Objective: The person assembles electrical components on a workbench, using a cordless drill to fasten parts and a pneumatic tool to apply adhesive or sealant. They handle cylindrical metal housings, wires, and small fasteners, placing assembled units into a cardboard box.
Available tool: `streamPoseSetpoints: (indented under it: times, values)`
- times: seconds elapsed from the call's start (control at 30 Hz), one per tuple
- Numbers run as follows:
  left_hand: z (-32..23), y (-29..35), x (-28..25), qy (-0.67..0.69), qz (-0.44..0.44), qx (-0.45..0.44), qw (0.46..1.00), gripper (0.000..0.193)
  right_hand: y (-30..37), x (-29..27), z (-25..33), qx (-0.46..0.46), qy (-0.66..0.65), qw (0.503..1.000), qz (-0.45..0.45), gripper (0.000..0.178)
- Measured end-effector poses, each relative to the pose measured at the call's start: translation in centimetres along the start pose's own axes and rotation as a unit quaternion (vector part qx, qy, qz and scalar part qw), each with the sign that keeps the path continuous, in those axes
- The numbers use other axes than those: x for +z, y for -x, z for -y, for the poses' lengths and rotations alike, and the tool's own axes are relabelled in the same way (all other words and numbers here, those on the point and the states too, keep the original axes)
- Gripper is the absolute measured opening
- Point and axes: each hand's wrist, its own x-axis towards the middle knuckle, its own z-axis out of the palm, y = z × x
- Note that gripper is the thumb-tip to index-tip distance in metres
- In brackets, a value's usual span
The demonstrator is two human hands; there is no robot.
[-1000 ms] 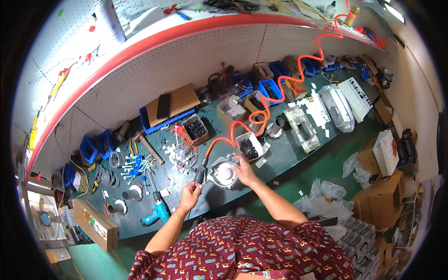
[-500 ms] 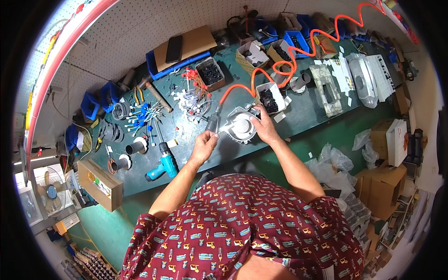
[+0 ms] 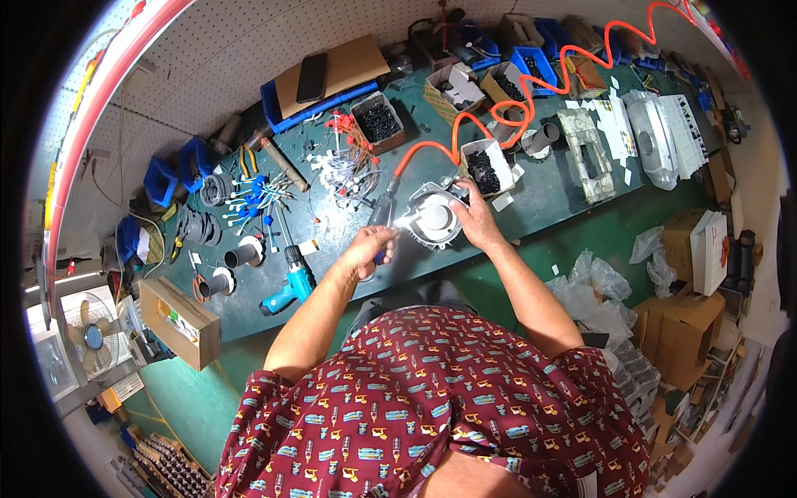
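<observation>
My right hand [image 3: 476,220] grips the right edge of a silver-grey metal housing [image 3: 449,241], its thumb on the rim. Inside the housing sits a round white part [image 3: 432,217]. To its left, my left hand [image 3: 370,251] is closed on a dark air gun [image 3: 383,209], fed from above by an orange coiled hose [image 3: 427,144]. The air gun's tip area is washed out by glare beside the housing's left edge. Something blue shows under the left fingers, too small to name. Both hands are just above the near edge of the green workbench [image 3: 340,286].
A teal cordless drill [image 3: 288,289] lies left of my left forearm. Beyond are blue-capped wires [image 3: 256,199], a tangle of white and red wires [image 3: 342,166], and boxes of black parts [image 3: 378,120]. Another box of small black parts [image 3: 486,168] stands close behind my right hand.
My left hand has moved slightly down and turned, with its fingers curled further inward. The housing and my right hand have shifted slightly right. The whole view has tilted a little.
</observation>
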Motion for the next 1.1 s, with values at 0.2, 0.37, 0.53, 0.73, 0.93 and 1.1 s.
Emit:
streamPoseSetpoints:
  times: [0.2,0.37,0.53,0.73,0.93,1.1]
  values:
    - [-0.6,-0.4,0.0,0.028,0.052,-0.016,0.998,0.011,0.0,0.0,-0.3,-0.027,0.023,0.999,0.003,0.049]
    - [-0.5,-0.3,0.6,-0.010,0.046,0.021,0.999,0.011,-0.1,0.0,-0.3,-0.026,0.020,0.999,0.004,0.049]
    - [1.4,-0.9,0.5,-0.440,-0.083,0.351,0.822,0.018,0.0,0.1,-0.2,-0.012,0.025,1.000,-0.001,0.048]
    - [1.1,-1.3,1.1,-0.087,0.014,0.148,0.985,0.018,0.1,-0.1,0.1,-0.011,0.022,1.000,0.001,0.048]
    - [-1.0,-0.9,0.3,0.060,0.114,-0.058,0.990,0.012,0.0,-0.3,0.9,-0.006,0.009,1.000,0.009,0.048]
    - [-1.4,-1.6,-0.7,0.126,0.176,-0.118,0.969,0.015,0.1,-0.2,0.7,-0.004,0.017,1.000,0.007,0.048]
